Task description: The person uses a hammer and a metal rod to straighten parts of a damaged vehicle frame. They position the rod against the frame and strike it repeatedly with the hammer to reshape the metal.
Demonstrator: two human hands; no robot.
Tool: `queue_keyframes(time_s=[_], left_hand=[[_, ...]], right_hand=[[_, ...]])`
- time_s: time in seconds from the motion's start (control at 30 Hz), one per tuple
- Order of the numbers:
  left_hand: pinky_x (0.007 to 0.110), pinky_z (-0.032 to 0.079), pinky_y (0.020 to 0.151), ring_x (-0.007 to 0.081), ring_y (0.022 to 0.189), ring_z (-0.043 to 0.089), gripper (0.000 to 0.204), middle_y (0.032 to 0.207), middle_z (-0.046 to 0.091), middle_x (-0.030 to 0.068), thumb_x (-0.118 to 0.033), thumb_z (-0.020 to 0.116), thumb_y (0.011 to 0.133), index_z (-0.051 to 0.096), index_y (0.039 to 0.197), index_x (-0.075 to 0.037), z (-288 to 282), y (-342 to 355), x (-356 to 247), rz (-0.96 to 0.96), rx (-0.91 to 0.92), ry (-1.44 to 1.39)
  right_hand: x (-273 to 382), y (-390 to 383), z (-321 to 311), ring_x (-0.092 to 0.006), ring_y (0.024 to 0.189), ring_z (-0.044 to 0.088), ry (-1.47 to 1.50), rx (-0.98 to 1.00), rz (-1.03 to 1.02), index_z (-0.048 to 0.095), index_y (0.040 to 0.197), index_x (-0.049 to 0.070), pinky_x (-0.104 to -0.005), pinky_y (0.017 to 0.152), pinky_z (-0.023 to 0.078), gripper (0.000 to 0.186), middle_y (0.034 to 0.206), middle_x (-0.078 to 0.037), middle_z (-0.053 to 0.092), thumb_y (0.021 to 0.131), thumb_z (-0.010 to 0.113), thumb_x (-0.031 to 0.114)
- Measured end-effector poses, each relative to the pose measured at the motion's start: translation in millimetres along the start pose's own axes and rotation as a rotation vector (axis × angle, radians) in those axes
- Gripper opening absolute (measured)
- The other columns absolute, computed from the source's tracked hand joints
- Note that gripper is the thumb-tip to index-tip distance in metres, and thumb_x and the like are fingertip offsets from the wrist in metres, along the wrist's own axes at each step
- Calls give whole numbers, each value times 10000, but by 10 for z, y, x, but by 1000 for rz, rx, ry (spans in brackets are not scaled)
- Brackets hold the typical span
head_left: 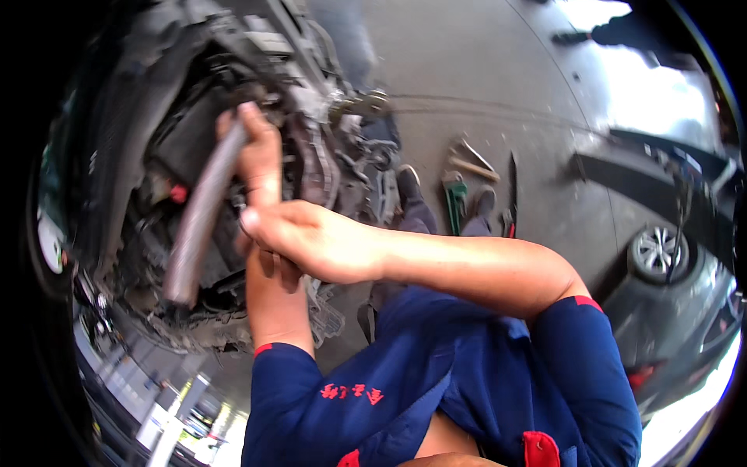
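Round bar [204, 222] is at your 9 o'clock (12 = straight ahead), grey-brown, slanting over the stripped engine bay [185, 138]. Your left hand [259, 159] has it, at 10 o'clock: fingers wrapped around the upper end. Free end points toward 8. Gripping that far up looks deliberate: leaves most of the length bare and keeps your knuckles off the lower parts. Your hand covers the top, so I can't see whether the bar runs on past it. Can't tell if the free end touches anything below either; blur doesn't help, nor can I tell hollow from solid.

Your right hand [315, 241] is just left of centre, 9 o'clock, arm crossing your body, hand in front of your left forearm. Fingers curled, thumb toward 9. Whether it's gripping something or just bent, I can't tell. My read: it sits there to work close to the left hand.

Floor tools are at 2 to 3, by your shoes: green pipe wrench [454, 196], wooden handle [473, 169] with a metal rod beside it, long dark tool [513, 194] with red at its near end. Probably parked there to be handy yet out of the bay. Red part [178, 193] inside the bay at 9, near the bar, too blurred to name.
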State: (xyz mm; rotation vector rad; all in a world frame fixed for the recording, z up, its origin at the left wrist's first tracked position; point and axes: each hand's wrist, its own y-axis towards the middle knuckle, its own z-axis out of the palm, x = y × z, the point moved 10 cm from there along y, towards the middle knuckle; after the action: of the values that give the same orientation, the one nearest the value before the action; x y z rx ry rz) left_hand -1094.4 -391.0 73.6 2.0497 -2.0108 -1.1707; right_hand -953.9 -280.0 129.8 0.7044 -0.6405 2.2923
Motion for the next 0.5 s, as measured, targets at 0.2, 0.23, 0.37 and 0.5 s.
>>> queue_keyframes(time_s=[0.2,0.23,0.37,0.5], left_hand=[[507,532,770,447,806,657,416,887,685,294,-327,564,1029,612,962,81,18,65,349,-269,-191,-108],[511,537,799,459,846,668,435,944,687,318,-335,570,1018,602,976,97,6,40,423,-315,-219,-54],[498,558,874,428,877,708,436,1028,681,355,-326,617,952,600,1029,102,71,-166,134,-518,-362,-233],[386,589,744,262,843,719,342,874,718,195,-294,652,890,592,786,27,184,-91,573,-587,-596,-324]], right_hand=[[-1712,-1899,-2540,-347,1040,705,-602,-815,398,702,1137,19,-440,930,542,382,1073,-220,728,917,655,327],[-2073,-2369,-2965,-364,1065,706,-690,-929,510,702,1134,8,-439,948,539,397,1090,-238,731,908,654,331],[-3513,-4127,-4137,-381,1057,705,-520,-1205,678,719,1098,5,-444,949,535,355,1071,-251,734,889,625,276],[-4485,-5206,-4737,-399,1079,692,-550,-1207,888,713,1081,-12,-447,959,529,345,1082,-256,732,875,610,245]])
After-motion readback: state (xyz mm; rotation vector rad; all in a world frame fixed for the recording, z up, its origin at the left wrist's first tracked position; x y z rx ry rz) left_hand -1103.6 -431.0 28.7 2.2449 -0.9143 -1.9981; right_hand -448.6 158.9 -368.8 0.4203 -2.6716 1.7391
